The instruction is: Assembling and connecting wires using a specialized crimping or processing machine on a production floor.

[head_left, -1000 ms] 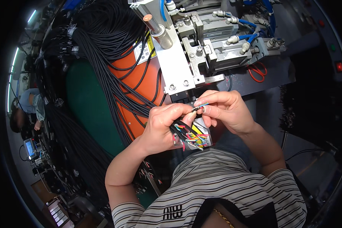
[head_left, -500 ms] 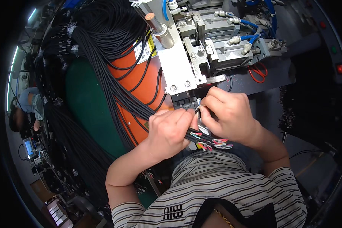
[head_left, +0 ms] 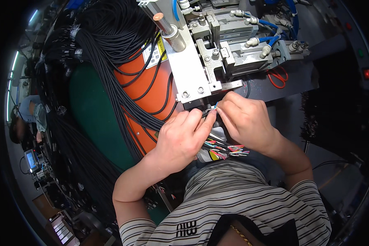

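My left hand [head_left: 180,139] is closed, with its thumb and forefinger pinching a black cable just below the metal fixture. Thin coloured wires [head_left: 212,108] come out of the stripped end of that cable. On their other side my right hand [head_left: 246,121] pinches the wire tips between thumb and forefinger. More black cables run beneath my left hand, and their stripped ends with pink, red, white and green wires [head_left: 229,151] fan out in front of my striped shirt.
A metal machine fixture [head_left: 188,74] with pneumatic cylinders [head_left: 250,57] stands ahead. Thick bundles of black cable [head_left: 110,78] lie to the left over an orange panel [head_left: 131,110] and a green surface [head_left: 90,102]. A red wire loop [head_left: 278,78] rests at right. Another person [head_left: 28,115] is at far left.
My left hand has shifted slightly left, its thumb and forefinger now extended up to the wires. The cable end has tilted flatter between both hands. My right hand has barely moved.
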The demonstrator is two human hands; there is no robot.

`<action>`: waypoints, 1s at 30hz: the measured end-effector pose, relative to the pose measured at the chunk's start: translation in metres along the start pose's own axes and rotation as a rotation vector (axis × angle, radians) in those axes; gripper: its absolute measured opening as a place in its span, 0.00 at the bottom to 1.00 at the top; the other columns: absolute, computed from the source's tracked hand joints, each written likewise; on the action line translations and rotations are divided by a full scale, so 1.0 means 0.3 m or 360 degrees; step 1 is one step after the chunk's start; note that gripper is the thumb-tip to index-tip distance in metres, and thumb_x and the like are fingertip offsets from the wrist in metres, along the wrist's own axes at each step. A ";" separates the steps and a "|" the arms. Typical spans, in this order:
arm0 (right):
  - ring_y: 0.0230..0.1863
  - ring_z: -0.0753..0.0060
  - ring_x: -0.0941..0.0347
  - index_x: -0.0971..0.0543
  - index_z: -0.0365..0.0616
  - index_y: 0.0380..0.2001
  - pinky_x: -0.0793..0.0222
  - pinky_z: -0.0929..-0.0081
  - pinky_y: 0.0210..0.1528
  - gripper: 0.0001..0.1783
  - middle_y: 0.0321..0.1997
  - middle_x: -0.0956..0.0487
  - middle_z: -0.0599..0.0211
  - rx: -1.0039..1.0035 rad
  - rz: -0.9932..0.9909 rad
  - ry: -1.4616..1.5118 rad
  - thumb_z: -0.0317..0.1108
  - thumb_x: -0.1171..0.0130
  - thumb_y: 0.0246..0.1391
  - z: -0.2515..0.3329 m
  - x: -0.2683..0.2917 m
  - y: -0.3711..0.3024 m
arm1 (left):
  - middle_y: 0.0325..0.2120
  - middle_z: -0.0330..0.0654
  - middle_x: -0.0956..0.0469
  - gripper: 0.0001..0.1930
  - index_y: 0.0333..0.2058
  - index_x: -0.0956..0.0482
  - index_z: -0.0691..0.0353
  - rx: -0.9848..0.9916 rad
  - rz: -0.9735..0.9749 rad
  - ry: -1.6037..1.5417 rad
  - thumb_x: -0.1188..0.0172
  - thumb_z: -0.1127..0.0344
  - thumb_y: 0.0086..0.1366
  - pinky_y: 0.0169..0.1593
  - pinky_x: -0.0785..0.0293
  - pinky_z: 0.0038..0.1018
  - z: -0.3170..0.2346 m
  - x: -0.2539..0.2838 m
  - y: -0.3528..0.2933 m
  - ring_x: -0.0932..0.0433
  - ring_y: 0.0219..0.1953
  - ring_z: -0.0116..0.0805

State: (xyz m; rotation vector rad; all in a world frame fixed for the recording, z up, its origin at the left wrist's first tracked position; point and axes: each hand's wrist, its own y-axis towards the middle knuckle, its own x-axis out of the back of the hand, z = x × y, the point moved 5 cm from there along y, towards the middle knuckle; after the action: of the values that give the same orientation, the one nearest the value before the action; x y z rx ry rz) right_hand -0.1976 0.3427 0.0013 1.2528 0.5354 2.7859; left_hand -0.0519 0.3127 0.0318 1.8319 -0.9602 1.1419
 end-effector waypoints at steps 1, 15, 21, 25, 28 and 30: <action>0.22 0.58 0.25 0.22 0.38 0.29 0.31 0.66 0.22 0.04 0.27 0.24 0.63 0.0007 0.0004 -0.0024 0.26 0.38 0.50 0.004 0.000 -0.002 | 0.30 0.41 0.31 0.23 0.47 0.22 0.71 -0.0019 0.0024 0.0047 0.40 0.73 0.49 0.31 0.27 0.28 -0.006 0.001 0.003 0.27 0.30 0.35; 0.20 0.58 0.25 0.21 0.38 0.28 0.31 0.68 0.22 0.03 0.27 0.21 0.59 -0.0007 -0.0080 0.0094 0.25 0.37 0.49 -0.004 0.003 0.004 | 0.30 0.41 0.31 0.18 0.45 0.22 0.71 0.0016 0.0095 0.0223 0.42 0.72 0.54 0.29 0.27 0.28 -0.028 0.002 0.033 0.27 0.30 0.34; 0.16 0.74 0.30 0.21 0.36 0.28 0.37 0.77 0.19 0.03 0.20 0.24 0.63 -0.0247 0.0093 0.0459 0.25 0.39 0.52 -0.067 -0.020 0.021 | 0.31 0.43 0.28 0.20 0.43 0.21 0.70 0.0094 0.0030 0.0057 0.40 0.76 0.48 0.32 0.27 0.32 0.004 0.015 0.015 0.26 0.31 0.37; 0.17 0.90 0.37 0.21 0.35 0.29 0.45 0.86 0.19 0.04 0.18 0.28 0.74 -0.0494 0.0165 0.0813 0.25 0.38 0.54 -0.081 -0.035 -0.008 | 0.33 0.45 0.25 0.21 0.40 0.20 0.69 0.0194 -0.0265 -0.0118 0.39 0.80 0.41 0.32 0.29 0.33 0.070 0.029 -0.066 0.25 0.33 0.40; 0.18 0.91 0.36 0.20 0.35 0.33 0.44 0.86 0.19 0.05 0.21 0.26 0.73 -0.0410 -0.0018 0.0486 0.22 0.37 0.51 -0.065 -0.002 -0.011 | 0.31 0.44 0.25 0.21 0.41 0.20 0.68 0.0177 -0.0294 0.0068 0.37 0.78 0.42 0.31 0.30 0.33 0.069 0.029 -0.098 0.24 0.32 0.41; 0.19 0.90 0.35 0.19 0.35 0.35 0.43 0.86 0.20 0.08 0.24 0.25 0.72 -0.0475 0.0059 0.0770 0.21 0.36 0.50 -0.042 0.003 -0.020 | 0.30 0.43 0.25 0.21 0.41 0.20 0.68 0.0241 -0.0265 0.0034 0.37 0.76 0.43 0.31 0.30 0.33 0.084 0.016 -0.109 0.24 0.30 0.42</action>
State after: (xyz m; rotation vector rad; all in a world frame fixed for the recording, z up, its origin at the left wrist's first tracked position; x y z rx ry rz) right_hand -0.2080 0.3448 -0.0079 0.5374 0.0958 3.0509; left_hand -0.0127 0.3036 0.0215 1.9757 -0.7105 1.1545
